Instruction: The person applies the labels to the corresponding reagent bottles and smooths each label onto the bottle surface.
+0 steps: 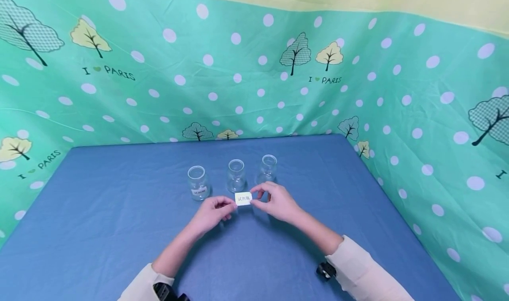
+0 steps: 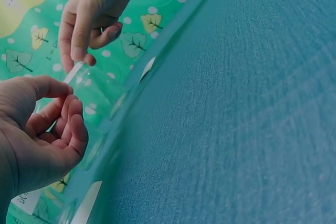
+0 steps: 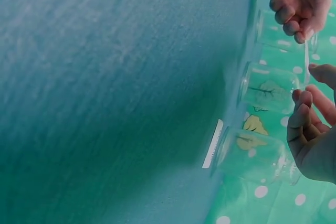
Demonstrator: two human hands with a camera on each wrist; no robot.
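Observation:
A small white paper label [image 1: 243,199] with handwriting is held flat between both hands above the blue table. My left hand [image 1: 214,212] pinches its left edge between thumb and finger. At the right edge, my right hand [image 1: 276,200] has thumb and index finger on the corners. Three open glass jars stand in a row just beyond: the left jar [image 1: 196,177] bears a written label on its front, while the middle jar [image 1: 236,177] and right jar [image 1: 268,165] show none. In the right wrist view the held label [image 3: 306,61] appears edge-on.
A white paper slip [image 3: 212,144] lies at the foot of a jar, and another slip [image 2: 88,203] shows low in the left wrist view. A blue cloth [image 1: 119,212] covers the table. Green patterned curtain [image 1: 238,71] hangs behind it and along the right side.

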